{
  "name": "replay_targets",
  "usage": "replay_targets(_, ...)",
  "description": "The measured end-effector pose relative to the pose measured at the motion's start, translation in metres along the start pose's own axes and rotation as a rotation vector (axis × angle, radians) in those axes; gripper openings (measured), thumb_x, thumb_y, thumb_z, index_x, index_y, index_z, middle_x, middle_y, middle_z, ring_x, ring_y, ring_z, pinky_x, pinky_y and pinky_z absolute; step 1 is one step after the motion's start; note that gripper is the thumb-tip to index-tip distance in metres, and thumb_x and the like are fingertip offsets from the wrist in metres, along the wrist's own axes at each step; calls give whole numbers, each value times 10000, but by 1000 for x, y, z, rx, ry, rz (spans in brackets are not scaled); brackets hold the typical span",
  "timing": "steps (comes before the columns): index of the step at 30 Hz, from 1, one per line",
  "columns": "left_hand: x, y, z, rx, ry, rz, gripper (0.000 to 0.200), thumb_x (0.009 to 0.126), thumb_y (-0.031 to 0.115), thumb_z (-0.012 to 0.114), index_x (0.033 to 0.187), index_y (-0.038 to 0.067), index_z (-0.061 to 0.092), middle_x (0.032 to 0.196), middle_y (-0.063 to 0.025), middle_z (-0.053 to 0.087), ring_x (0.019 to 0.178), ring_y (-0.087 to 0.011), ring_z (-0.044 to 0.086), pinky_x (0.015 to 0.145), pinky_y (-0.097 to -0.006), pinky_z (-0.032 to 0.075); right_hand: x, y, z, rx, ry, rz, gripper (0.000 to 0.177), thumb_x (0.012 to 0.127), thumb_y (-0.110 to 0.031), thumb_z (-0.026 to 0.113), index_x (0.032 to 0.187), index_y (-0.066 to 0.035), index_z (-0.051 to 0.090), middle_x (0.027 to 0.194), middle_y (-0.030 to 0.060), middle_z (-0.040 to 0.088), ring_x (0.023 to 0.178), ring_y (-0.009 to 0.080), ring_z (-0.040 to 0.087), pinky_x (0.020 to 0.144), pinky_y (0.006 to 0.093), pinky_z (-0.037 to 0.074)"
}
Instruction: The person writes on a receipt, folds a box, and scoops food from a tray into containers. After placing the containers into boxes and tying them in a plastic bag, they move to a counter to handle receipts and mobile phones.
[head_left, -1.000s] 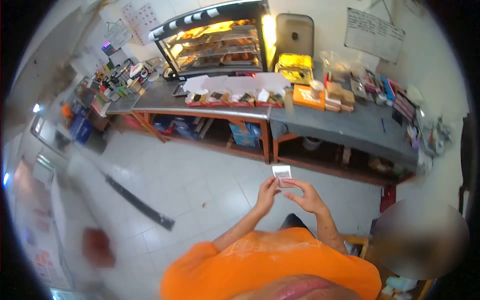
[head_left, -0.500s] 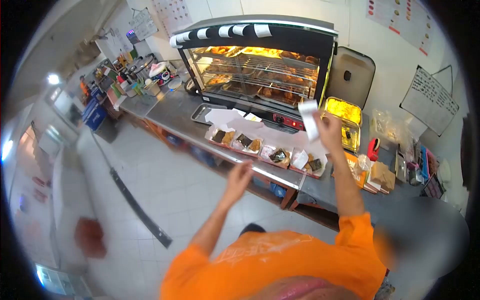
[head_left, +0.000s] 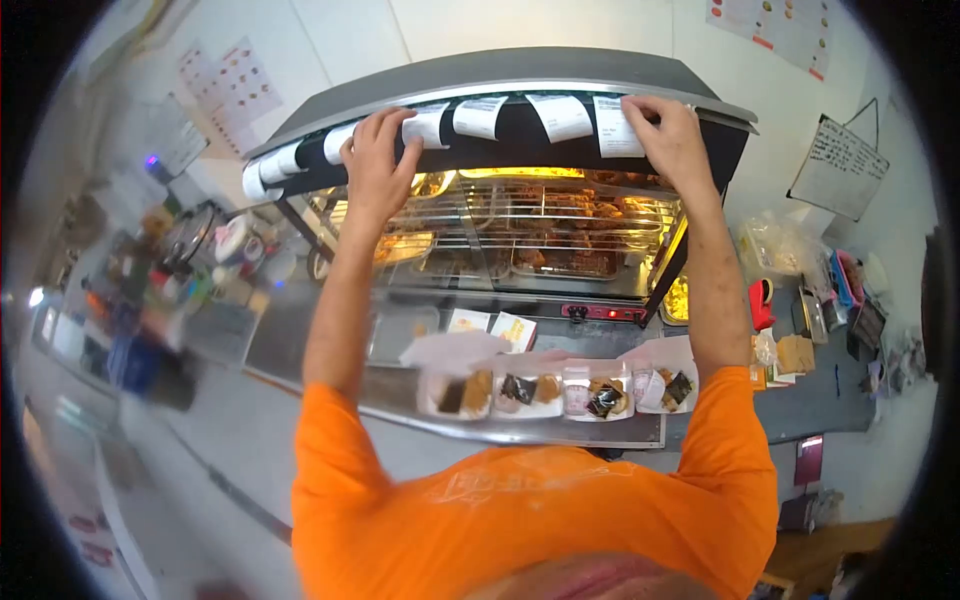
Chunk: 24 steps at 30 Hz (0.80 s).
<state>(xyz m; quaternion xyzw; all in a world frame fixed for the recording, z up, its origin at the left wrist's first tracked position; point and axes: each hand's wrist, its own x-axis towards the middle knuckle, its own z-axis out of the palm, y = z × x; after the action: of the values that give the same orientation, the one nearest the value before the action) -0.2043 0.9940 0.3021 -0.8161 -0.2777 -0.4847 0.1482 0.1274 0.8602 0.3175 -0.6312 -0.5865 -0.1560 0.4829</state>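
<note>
"What's changed?"

"The slip (head_left: pixel 612 130) was in the right hand, out in front of the case (head_left: pixel 600 72). Now it's up at the case's top front edge, at the right end of the row of other slips (head_left: pixel 560 117)."

"So what does that mean?"

"It looks nearly in line with its neighbours, though I'd say it isn't let go of."

"How's the right hand (head_left: pixel 668 135)?"

"Narrow. The index finger is bent and its tip is at the slip's upper right corner, with the thumb close by. Whether they pinch it or just press it, I can't tell."

"And the left hand (head_left: pixel 375 165)?"

"Raised to the same edge further left, part-way open, thumb apart from the fingers. It's among the other slips, maybe touching one, but I can't see it gripping any."

"What's below?"

"Four open boxes (head_left: pixel 598 412) of food, side by side along the front edge of the tabletop (head_left: pixel 290 335), with the case standing behind them. Two cards (head_left: pixel 514 331) lie between the boxes and the case, and a red tape dispenser (head_left: pixel 762 305) is off to the right."
</note>
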Motion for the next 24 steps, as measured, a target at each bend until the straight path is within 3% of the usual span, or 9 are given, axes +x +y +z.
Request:
replay_targets(2, 13, -14, 16, -44, -58, 51, 288, 825, 207, 531, 1100, 136, 580, 1130, -43, 564, 1107, -211, 483, 945, -443, 270, -12, -35, -9, -209, -54, 141, 284, 845, -246, 557, 1024, -61, 676, 940, 139, 667, 840, 305, 639, 754, 361, 490)
replay_targets(5, 16, -27, 28, -38, -87, 113, 271, 807, 188, 510, 1058, 133, 598, 1083, -29, 575, 1063, -195, 496, 935, -460, 260, -17, -53, 1, -596, -67, 45, 289, 821, -181, 526, 1063, -78, 646, 1064, 99, 619, 899, 287, 606, 745, 359, 482)
replay_targets(7, 15, -37, 24, 4, -54, 96, 266, 798, 190, 510, 1038, 135, 608, 1064, -21, 578, 1045, -192, 500, 928, -469, 260, -15, -58, 10, -571, 89, -261, 294, 791, -188, 534, 1068, -122, 609, 1097, 63, 571, 987, 247, 553, 806, 397, 452)
replay_targets(8, 11, -41, 22, 61, -26, 76, 261, 788, 191, 509, 1019, 138, 618, 1046, -14, 580, 1028, -189, 504, 920, -477, 259, -13, -58, 16, -583, 83, -257, 294, 791, -188, 534, 1068, -122, 609, 1097, 63, 571, 987, 247, 553, 806, 397, 452)
replay_targets(10, 4, -55, 16, 68, -25, 55, 262, 784, 204, 514, 1010, 142, 632, 1052, -11, 579, 1037, -182, 504, 922, -486, 257, -11, -58, 31, -613, 47, -490, 310, 774, -167, 534, 1076, -133, 593, 1083, 29, 573, 1069, 218, 498, 906, 397, 379)
replay_targets(14, 1, -64, 10, 169, 27, 45, 310, 775, 225, 522, 1051, 130, 630, 1087, -20, 571, 1068, -180, 504, 937, -490, 250, -14, -69, 59, -657, 65, -428, 313, 777, -172, 519, 1077, -119, 588, 1078, 11, 573, 1084, 199, 483, 940, 448, 309)
replay_targets(16, 8, -42, 16, 1, 105, 114, 345, 773, 260, 528, 1080, 131, 617, 1112, -42, 559, 1070, -186, 508, 927, -495, 270, -14, -75, 69, -648, 60, -416, 325, 774, -177, 514, 1084, -117, 592, 1080, 16, 571, 1075, 196, 486, 939, 458, 301)
replay_targets(18, 19, -15, 34, -69, -2, 307, 365, 766, 283, 534, 1086, 121, 602, 1118, -59, 553, 1073, -191, 509, 905, -493, 299, -13, -81, 80, -635, 86, -393, 341, 771, -175, 511, 1096, -118, 596, 1088, 22, 568, 1074, 198, 484, 945, 462, 297)
replay_targets(24, 14, 14, 68, -76, 140, 189, 348, 731, 301, 547, 980, 62, 587, 1011, -52, 543, 996, -179, 492, 834, -487, 317, -16, -94, 70, -640, 136, -375, 407, 755, -200, 519, 1153, -158, 591, 1145, 50, 557, 1152, 232, 456, 972, 464, 281)
